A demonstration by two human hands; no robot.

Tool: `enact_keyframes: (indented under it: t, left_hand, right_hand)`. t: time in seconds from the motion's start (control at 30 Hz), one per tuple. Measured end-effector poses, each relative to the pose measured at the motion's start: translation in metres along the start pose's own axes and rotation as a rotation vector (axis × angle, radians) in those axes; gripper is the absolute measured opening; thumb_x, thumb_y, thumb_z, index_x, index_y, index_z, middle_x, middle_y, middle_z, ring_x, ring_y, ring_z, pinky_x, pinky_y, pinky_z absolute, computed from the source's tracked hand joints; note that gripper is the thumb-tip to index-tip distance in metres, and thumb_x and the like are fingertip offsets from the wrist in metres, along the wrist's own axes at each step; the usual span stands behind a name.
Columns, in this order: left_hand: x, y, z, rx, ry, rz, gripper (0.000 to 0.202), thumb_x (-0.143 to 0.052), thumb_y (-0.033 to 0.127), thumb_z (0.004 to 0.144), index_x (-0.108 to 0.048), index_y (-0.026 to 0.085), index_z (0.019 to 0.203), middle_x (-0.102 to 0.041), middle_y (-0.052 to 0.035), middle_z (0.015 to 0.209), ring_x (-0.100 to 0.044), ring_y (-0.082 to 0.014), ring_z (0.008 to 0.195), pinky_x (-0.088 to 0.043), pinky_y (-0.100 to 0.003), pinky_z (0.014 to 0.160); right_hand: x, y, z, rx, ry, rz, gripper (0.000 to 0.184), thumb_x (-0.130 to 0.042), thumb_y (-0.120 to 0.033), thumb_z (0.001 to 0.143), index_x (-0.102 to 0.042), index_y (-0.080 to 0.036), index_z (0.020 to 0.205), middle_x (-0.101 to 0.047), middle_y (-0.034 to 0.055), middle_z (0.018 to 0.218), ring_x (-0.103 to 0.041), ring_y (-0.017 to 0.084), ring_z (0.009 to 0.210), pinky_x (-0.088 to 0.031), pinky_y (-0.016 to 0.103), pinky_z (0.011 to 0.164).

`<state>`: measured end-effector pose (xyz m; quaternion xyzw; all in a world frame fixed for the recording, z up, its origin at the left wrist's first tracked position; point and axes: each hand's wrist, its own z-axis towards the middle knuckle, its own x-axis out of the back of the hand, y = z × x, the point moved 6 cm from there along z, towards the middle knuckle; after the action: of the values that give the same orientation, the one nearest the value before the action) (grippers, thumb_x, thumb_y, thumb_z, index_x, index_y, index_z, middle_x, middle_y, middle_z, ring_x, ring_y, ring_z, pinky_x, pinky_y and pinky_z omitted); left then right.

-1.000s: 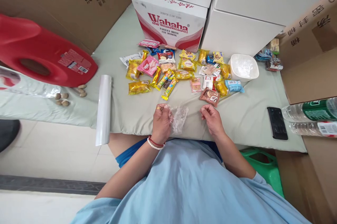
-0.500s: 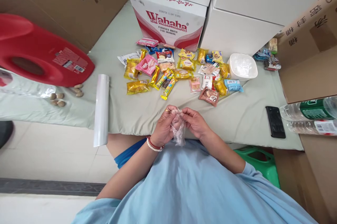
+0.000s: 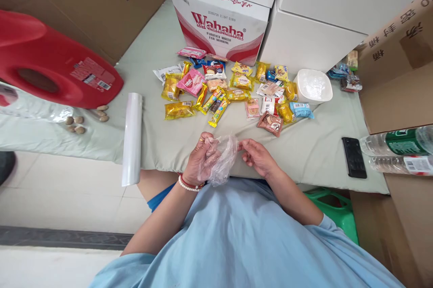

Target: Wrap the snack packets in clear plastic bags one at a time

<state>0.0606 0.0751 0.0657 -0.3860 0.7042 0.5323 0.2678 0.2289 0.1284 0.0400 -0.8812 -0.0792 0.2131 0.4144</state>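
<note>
My left hand (image 3: 200, 160) and my right hand (image 3: 256, 157) both pinch a thin clear plastic bag (image 3: 221, 161) above the near edge of the pale green cloth (image 3: 311, 152). The bag is spread between the two hands and drapes over my left fingers. Several wrapped snacks (image 3: 233, 94) lie in a loose pile on the cloth just beyond my hands, the nearest being a brown packet (image 3: 270, 123) and a yellow bar (image 3: 218, 113).
A roll of clear bags (image 3: 131, 137) lies left of my hands, overhanging the edge. A white bowl (image 3: 313, 85), black phone (image 3: 353, 158), water bottles (image 3: 399, 150), red jug (image 3: 50, 69), small nuts (image 3: 76, 122) and cardboard boxes, one marked Wahaha (image 3: 219, 24), surround the cloth.
A second ago only my left hand held the bag and the right was apart. The right hand came in to the bag, and now the two hands have pulled its mouth wider.
</note>
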Motion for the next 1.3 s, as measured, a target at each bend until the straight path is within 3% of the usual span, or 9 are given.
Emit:
enact_keyframes:
  t: [0.17,0.5,0.6,0.8,0.93,1.1,1.3]
  left_hand:
    - [0.003,0.002,-0.002,-0.01,-0.004,0.015,0.04,-0.091,0.04,0.077,-0.056,0.024,0.089,-0.04,0.0102,0.061,-0.026,-0.0017,0.039,-0.02,-0.014,0.035]
    - [0.012,0.021,-0.002,-0.104,0.048,0.106,0.037,-0.089,0.039,0.081,-0.056,0.023,0.091,-0.046,0.0117,0.062,-0.027,0.0003,0.039,-0.035,-0.012,0.043]
    - [0.018,0.026,0.001,-0.147,0.075,0.133,0.039,-0.09,0.039,0.079,-0.056,0.024,0.091,-0.046,0.012,0.059,-0.03,-0.0012,0.039,-0.039,-0.013,0.044]
    - [0.031,0.037,0.004,-0.198,0.106,0.176,0.035,-0.087,0.039,0.082,-0.057,0.024,0.092,-0.044,0.0134,0.055,-0.024,-0.0012,0.037,-0.032,-0.012,0.04]
    - [0.036,0.039,0.006,-0.204,0.151,0.26,0.037,-0.089,0.041,0.079,-0.058,0.023,0.09,-0.047,0.0115,0.057,-0.033,-0.0029,0.041,-0.04,-0.015,0.045]
    - [0.038,0.042,0.006,-0.251,0.184,0.421,0.038,-0.09,0.045,0.076,-0.063,0.02,0.085,-0.05,0.0075,0.061,-0.039,-0.0054,0.047,-0.037,-0.017,0.045]
    - [0.045,0.052,0.003,-0.341,0.256,0.454,0.037,-0.089,0.047,0.078,-0.065,0.022,0.089,-0.049,0.0072,0.062,-0.041,-0.0065,0.051,-0.036,-0.017,0.047]
  right_hand:
    - [-0.01,0.0,0.0,0.125,0.04,-0.028,0.052,-0.088,-0.064,0.065,-0.063,-0.02,0.078,-0.062,-0.0042,0.072,-0.042,0.005,0.048,-0.025,0.018,0.037]
    - [0.01,-0.015,-0.008,0.23,0.054,-0.249,0.045,-0.078,-0.065,0.077,-0.071,-0.02,0.08,-0.071,0.001,0.076,-0.047,0.008,0.049,-0.033,0.021,0.039]
    - [0.019,-0.018,-0.011,0.238,0.076,-0.276,0.044,-0.078,-0.064,0.078,-0.073,-0.02,0.082,-0.073,0.0025,0.079,-0.048,0.008,0.05,-0.033,0.021,0.04]
    - [0.042,-0.038,-0.019,0.31,0.164,-0.228,0.041,-0.082,-0.061,0.076,-0.071,-0.021,0.08,-0.072,0.0019,0.076,-0.047,0.009,0.051,-0.035,0.022,0.042]
    - [0.06,-0.052,-0.028,0.35,0.19,-0.249,0.038,-0.083,-0.059,0.078,-0.071,-0.022,0.081,-0.071,0.0019,0.076,-0.048,0.01,0.055,-0.036,0.023,0.045]
    - [0.079,-0.067,-0.038,0.383,0.197,-0.325,0.036,-0.081,-0.057,0.082,-0.073,-0.022,0.083,-0.07,0.0023,0.077,-0.049,0.011,0.057,-0.039,0.023,0.046]
    - [0.098,-0.078,-0.043,0.389,0.236,-0.39,0.036,-0.081,-0.057,0.083,-0.074,-0.022,0.083,-0.069,0.0023,0.076,-0.051,0.011,0.058,-0.041,0.023,0.047]
